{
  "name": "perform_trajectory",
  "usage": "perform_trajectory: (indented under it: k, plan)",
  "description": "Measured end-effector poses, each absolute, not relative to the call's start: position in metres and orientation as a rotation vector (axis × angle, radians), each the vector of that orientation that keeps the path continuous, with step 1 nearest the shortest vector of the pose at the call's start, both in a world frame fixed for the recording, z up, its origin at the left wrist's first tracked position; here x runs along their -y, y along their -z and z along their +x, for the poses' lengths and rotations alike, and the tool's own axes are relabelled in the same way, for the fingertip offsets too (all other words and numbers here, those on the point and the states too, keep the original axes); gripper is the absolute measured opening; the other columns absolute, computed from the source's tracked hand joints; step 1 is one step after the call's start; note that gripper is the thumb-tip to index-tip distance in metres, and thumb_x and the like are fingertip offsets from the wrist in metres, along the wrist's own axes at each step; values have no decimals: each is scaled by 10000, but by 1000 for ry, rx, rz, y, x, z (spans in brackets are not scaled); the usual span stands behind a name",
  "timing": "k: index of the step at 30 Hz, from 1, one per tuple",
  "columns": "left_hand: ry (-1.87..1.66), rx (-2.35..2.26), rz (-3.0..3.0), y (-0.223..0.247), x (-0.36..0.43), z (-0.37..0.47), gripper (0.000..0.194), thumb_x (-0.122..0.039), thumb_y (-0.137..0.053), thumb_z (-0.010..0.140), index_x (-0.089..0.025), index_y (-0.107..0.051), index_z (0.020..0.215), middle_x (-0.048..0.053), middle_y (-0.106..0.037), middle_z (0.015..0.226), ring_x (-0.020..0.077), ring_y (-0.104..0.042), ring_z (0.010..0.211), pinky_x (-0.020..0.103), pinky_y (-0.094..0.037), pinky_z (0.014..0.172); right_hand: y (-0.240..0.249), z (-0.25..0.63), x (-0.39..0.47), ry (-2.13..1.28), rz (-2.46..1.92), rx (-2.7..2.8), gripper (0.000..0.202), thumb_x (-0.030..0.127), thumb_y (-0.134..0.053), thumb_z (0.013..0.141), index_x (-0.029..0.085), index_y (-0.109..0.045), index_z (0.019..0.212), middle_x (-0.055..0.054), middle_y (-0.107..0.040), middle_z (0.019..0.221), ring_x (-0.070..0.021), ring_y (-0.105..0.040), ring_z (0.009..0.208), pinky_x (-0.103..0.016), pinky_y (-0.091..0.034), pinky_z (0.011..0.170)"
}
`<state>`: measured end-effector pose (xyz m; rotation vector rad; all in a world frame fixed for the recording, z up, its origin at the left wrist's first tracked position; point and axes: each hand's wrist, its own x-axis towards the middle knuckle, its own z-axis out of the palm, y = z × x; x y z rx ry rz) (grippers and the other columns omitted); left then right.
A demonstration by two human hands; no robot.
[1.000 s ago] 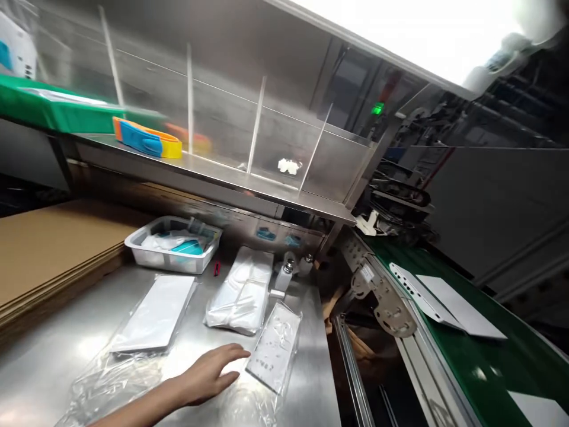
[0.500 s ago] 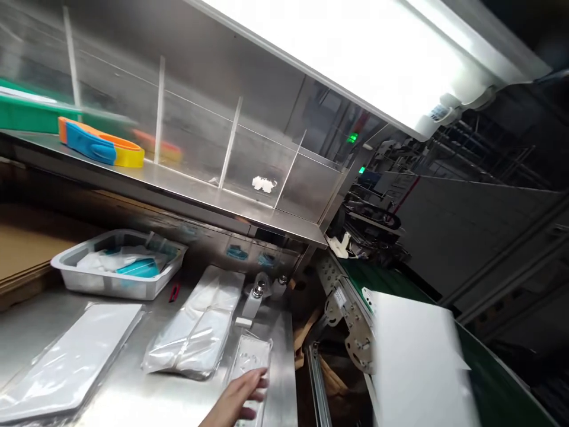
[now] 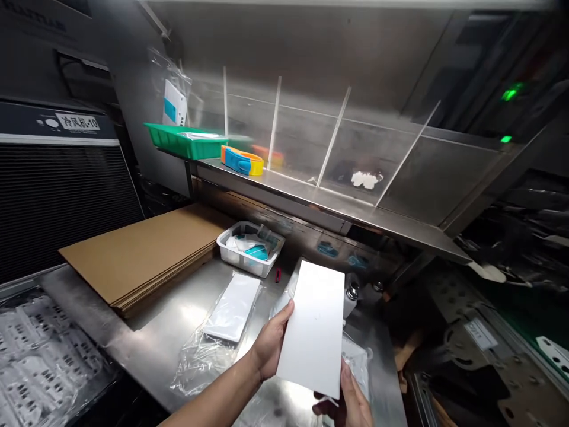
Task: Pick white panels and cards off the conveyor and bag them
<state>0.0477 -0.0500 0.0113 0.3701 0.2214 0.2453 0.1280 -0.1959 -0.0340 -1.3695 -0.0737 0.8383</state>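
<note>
A plain white rectangular panel (image 3: pixel 315 326), long and flat like a sheet or thin box, is held up over the metal table, tilted. My left hand (image 3: pixel 273 341) grips its left edge with the thumb on the front face. At its lower right edge, my right hand (image 3: pixel 349 397) has its fingers curled round behind, partly hidden. Left of the panel, a white stack in clear plastic (image 3: pixel 235 308) lies on the table. Another plastic-wrapped bundle (image 3: pixel 290 290) is mostly covered by the panel. A clear-bagged piece (image 3: pixel 355 362) shows behind my right hand.
Cardboard sheets (image 3: pixel 151 249) lie stacked at the left. A plastic bin (image 3: pixel 249 261), a red cutter (image 3: pixel 278 275) and a metal-topped bottle (image 3: pixel 352 290) stand at the back. Above runs a shelf (image 3: pixel 347 204) with a green tray (image 3: pixel 186 142). A conveyor (image 3: pixel 528 302) borders the right.
My view has swung left, away from the conveyor. The white panel, earlier over the conveyor, is now above the table with both hands on it. My reaching hand has closed on it.
</note>
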Motion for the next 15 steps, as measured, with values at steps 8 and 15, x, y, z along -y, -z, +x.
perform_trajectory:
  k: [8,15]
  plan:
    - [-148,-198,260,2,46,73,562,-491,-420,869,-72,-502,1234,143,-666,1065,279,-614,1002,406,-392,953,24,149,207,-814,-1396,215,563,541,-600,752,207,-553,1202,-65,-644,1053,-178,-598,752,-264,-505,547]
    - [-121,-240,242,8,48,72,597,-527,-410,857,-71,-505,1230,158,-666,1051,302,-607,1010,444,-392,951,18,152,212,-811,-1520,254,563,555,-507,807,233,-504,1268,-70,-591,1211,-250,-590,976,-322,-522,678]
